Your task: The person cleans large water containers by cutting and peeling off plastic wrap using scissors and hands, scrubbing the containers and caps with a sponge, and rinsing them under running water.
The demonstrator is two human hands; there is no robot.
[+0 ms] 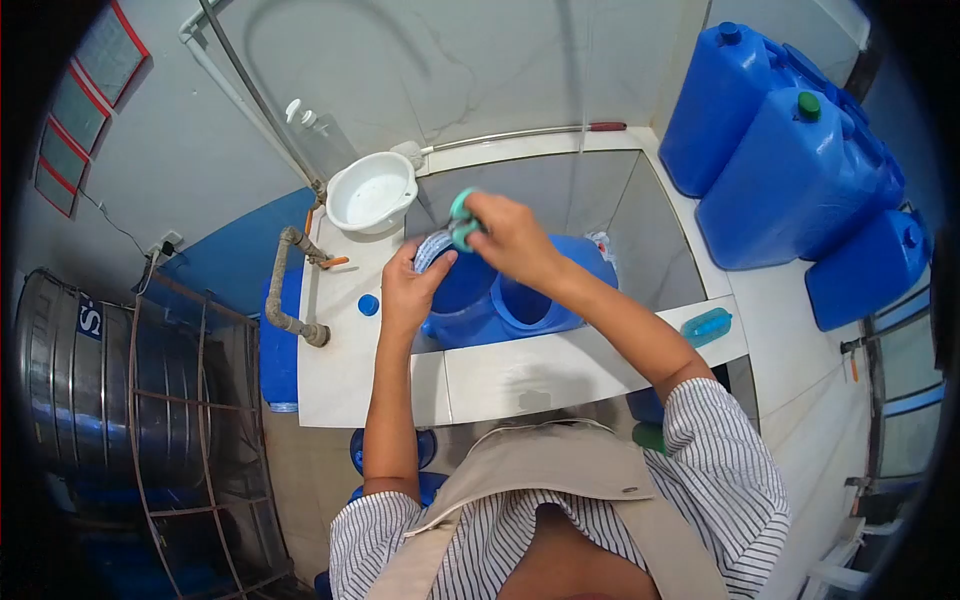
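Note:
My left hand (408, 290) is closed on a curled, white-and-blue printed strip (432, 247), possibly a roll. Teal-handled scissors (461, 204) are in my right hand (518, 240), with the handles round its fingers. The blades lie close to the strip; whether they touch it I cannot tell. Both hands are above blue containers (465, 328) that stand in the sink (640, 225). A small blue cap (369, 305) lies on the white counter to the left of my left hand.
A white basin (372, 193), a pump bottle (318, 138) and a long-handled brush (500, 137) are at the back. Pipes (280, 285) rise at left. Large blue jugs (780, 180) and a teal bottle (707, 327) stand or lie at right. A metal tank (90, 370) is far left.

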